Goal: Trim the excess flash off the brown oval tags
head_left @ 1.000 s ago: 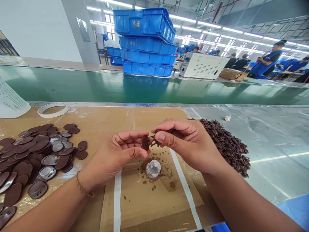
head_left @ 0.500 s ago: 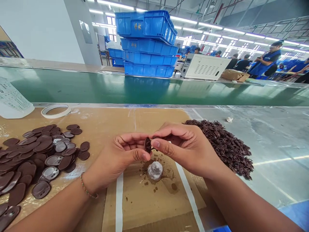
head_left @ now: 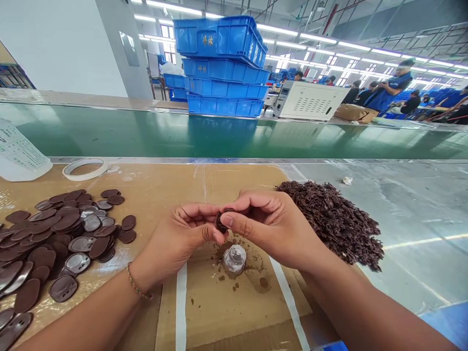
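Disc [head_left: 220,222] pinched between left hand [head_left: 175,241] and right hand [head_left: 270,226].

A: What stood behind your bench?
B: You faced a green conveyor belt [head_left: 219,134]; stacked blue crates [head_left: 223,63] and a white cabinet [head_left: 309,100] sat beyond, under fluorescent ceiling strips [head_left: 321,39].

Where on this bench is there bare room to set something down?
Bare cardboard lies between the tape ring and the dark scrap heap, and bare grey bench right of that heap. Crowded: the brown ovals at left, and around the clear cap under both hands.
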`<state>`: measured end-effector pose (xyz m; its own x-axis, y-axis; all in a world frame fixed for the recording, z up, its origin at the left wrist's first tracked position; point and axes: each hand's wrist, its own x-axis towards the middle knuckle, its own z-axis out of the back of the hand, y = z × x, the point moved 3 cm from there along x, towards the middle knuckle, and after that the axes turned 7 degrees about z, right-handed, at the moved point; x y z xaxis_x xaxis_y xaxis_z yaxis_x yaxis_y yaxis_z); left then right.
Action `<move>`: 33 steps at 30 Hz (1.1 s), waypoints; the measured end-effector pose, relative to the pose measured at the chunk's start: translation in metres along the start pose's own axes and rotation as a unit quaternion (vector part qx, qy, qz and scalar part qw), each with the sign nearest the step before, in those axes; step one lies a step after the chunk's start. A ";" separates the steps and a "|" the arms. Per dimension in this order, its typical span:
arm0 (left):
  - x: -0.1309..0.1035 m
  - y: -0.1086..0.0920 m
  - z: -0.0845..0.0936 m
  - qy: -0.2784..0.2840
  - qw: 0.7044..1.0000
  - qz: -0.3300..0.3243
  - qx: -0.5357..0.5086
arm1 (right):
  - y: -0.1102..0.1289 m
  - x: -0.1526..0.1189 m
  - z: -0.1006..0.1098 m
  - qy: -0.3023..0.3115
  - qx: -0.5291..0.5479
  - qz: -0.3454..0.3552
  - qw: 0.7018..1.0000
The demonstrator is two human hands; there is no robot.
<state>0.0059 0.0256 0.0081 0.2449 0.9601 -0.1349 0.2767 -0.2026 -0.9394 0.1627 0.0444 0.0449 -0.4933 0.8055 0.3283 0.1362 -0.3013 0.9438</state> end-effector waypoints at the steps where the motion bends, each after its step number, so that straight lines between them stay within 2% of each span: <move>1: 0.000 0.000 0.000 0.000 1.000 0.001 0.002 | -0.002 0.000 0.000 -0.001 0.013 -0.009 1.000; 5: 0.000 0.000 -0.002 0.007 1.000 0.014 -0.006 | -0.007 0.001 0.000 -0.003 0.051 -0.035 0.998; 11: 0.001 0.001 -0.001 -0.020 0.999 0.026 -0.022 | -0.007 0.001 -0.007 0.058 0.113 -0.054 0.990; 26: 0.002 0.002 0.004 -0.078 0.997 0.002 -0.018 | -0.008 0.001 -0.013 0.034 0.118 -0.058 0.991; 33: 0.001 0.003 0.004 -0.069 0.998 -0.009 -0.004 | -0.006 0.001 -0.012 0.035 0.130 -0.062 0.989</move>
<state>0.0029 0.0273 0.0039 0.1106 0.9808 -0.1608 0.2875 -0.1864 -0.9395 0.1507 0.0410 0.0393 -0.5772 0.7882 0.2137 0.2828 -0.0526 0.9577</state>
